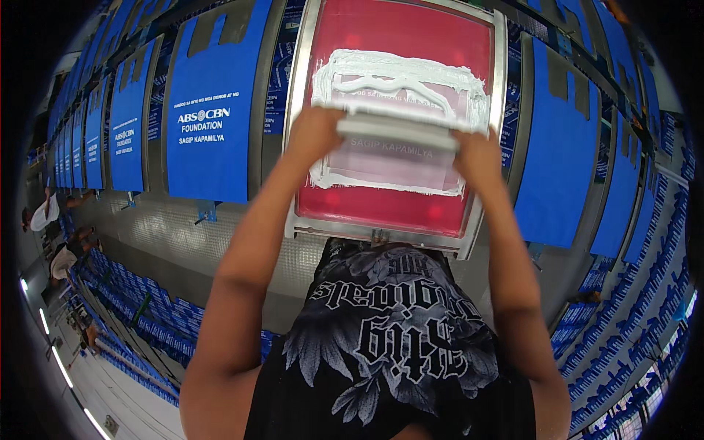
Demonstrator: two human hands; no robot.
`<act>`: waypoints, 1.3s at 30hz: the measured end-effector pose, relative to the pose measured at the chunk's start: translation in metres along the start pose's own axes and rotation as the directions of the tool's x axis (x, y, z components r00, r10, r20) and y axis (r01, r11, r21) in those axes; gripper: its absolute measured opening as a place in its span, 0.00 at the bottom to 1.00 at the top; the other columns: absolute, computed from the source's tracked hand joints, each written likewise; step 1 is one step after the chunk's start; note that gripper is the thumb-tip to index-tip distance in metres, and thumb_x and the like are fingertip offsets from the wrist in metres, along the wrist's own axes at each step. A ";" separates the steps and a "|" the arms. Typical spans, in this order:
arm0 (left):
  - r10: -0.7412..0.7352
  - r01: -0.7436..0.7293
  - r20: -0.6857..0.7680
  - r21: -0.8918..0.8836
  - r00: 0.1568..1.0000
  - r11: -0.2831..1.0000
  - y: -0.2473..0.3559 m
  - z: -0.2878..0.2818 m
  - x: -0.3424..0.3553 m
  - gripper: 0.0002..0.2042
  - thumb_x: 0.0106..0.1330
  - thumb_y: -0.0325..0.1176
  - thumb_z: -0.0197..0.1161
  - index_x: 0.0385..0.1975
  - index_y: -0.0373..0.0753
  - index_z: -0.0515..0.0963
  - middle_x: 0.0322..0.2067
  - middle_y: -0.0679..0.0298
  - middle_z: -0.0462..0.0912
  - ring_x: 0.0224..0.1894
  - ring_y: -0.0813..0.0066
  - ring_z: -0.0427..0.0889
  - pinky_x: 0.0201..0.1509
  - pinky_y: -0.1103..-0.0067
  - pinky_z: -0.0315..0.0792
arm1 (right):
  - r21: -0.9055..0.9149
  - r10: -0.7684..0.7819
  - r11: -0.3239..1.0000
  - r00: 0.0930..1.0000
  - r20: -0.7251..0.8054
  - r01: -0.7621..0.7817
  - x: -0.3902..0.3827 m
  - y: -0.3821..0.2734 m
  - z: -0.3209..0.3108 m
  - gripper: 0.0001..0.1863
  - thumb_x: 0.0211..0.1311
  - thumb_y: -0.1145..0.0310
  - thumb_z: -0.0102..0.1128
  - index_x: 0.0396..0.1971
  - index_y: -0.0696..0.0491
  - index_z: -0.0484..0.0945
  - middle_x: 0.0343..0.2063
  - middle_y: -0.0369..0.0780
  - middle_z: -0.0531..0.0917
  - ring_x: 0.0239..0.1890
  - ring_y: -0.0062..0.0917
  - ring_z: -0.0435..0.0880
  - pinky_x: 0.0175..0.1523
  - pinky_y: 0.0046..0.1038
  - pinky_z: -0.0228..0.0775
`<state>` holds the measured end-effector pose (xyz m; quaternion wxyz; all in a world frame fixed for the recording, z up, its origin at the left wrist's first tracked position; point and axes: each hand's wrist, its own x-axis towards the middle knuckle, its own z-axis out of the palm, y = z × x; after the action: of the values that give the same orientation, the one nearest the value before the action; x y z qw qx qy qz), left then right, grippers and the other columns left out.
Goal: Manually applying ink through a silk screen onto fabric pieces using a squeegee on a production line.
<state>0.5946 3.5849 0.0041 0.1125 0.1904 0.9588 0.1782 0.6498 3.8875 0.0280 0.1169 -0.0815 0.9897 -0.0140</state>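
Observation:
A squeegee (396, 132) lies crosswise over a screen printing frame (501, 73), slightly blurred. My left hand (317, 132) is closed round its left end, and my right hand (475, 152) grips the right end. Under it, the red screen (396, 23) has a pale stencil window in the middle. Thick white ink (396, 67) is smeared round that window, heaviest along its far side. A thinner white line runs along the near side. Faint lettering shows through the mesh. The frame's metal rim stands just in front of my body.
Blue printed bag panels (213, 103) lie on boards in a row to the left, and more blue panels (559, 147) to the right. Racks of blue pieces (139, 301) stand at both sides. Two people (62, 260) are at the far left.

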 end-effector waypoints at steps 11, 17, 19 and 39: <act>0.050 -0.047 0.060 -0.050 0.997 0.998 0.025 -0.011 -0.086 0.16 0.41 0.23 0.66 0.35 0.42 0.81 0.32 0.59 0.81 0.38 0.59 0.78 0.44 0.68 0.72 | 0.133 -0.030 0.991 0.997 0.069 0.020 -0.087 -0.025 -0.017 0.20 0.40 0.76 0.57 0.39 0.47 0.79 0.31 0.40 0.83 0.41 0.33 0.80 0.65 0.46 0.49; 0.054 -0.056 -0.091 -0.012 0.994 0.998 0.012 -0.004 -0.019 0.12 0.42 0.31 0.68 0.30 0.42 0.80 0.26 0.56 0.81 0.31 0.56 0.79 0.38 0.67 0.73 | 0.040 -0.011 0.999 1.000 -0.013 0.011 -0.018 -0.003 0.000 0.20 0.41 0.76 0.57 0.39 0.46 0.79 0.27 0.40 0.83 0.38 0.33 0.81 0.64 0.46 0.51; -0.006 0.007 -0.042 0.013 0.999 1.000 -0.002 -0.018 0.034 0.15 0.46 0.46 0.70 0.32 0.47 0.81 0.27 0.58 0.82 0.33 0.58 0.81 0.38 0.67 0.74 | -0.013 -0.009 1.000 1.000 0.018 0.009 0.035 0.013 -0.016 0.22 0.41 0.72 0.58 0.42 0.43 0.79 0.32 0.40 0.83 0.41 0.32 0.81 0.62 0.48 0.52; 0.065 -0.071 -0.160 -0.035 0.985 0.997 0.033 0.032 -0.114 0.17 0.37 0.22 0.66 0.32 0.38 0.79 0.30 0.56 0.80 0.38 0.55 0.76 0.46 0.66 0.69 | 0.225 -0.107 0.966 0.990 -0.089 0.124 -0.109 -0.022 0.017 0.18 0.39 0.77 0.56 0.36 0.50 0.77 0.30 0.40 0.82 0.38 0.34 0.80 0.64 0.51 0.49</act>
<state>0.7167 3.5767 0.0044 0.0335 0.2060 0.9539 0.2158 0.7618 3.8839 0.0371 0.0868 -0.1243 0.9787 -0.1384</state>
